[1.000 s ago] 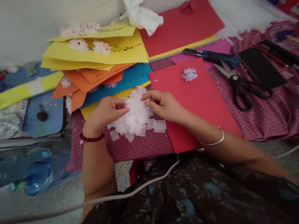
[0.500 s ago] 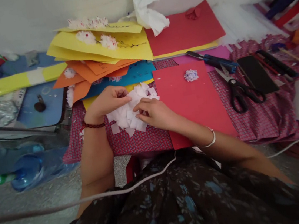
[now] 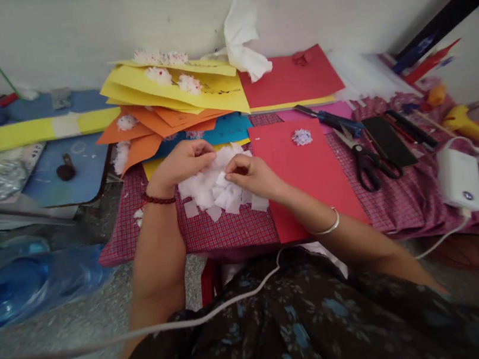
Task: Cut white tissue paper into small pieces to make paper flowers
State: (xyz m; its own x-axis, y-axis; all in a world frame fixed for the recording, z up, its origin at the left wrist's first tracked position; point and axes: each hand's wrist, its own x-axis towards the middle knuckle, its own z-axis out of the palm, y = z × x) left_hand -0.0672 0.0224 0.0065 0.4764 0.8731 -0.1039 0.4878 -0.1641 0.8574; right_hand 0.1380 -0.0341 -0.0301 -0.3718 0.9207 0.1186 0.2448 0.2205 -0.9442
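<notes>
A loose heap of small white paper squares (image 3: 203,192) lies on the checked cloth between my hands. My left hand (image 3: 189,162) hovers over the heap's upper left, fingers curled and thumb tip against them; what it pinches, if anything, is hidden. On the heap's right side, my right hand (image 3: 253,176) is closed, thumb and fingertips pinching a white paper square (image 3: 221,178). Just right of that hand lies a red sheet (image 3: 303,185), with a ruffled white-and-purple paper flower (image 3: 301,136) near its top.
Yellow cards (image 3: 131,87) bearing fluffy white flowers and orange cards (image 3: 144,147) are stacked behind. A crumpled tissue (image 3: 243,38) stands by the wall. To the right lie a blue cutter (image 3: 339,122), black scissors (image 3: 370,166), a phone (image 3: 389,141) and a white power bank (image 3: 459,176).
My right hand has drawn slightly right and its fingers have closed into a pinch on a paper square. My left hand stays over the heap. The camera view has shifted.
</notes>
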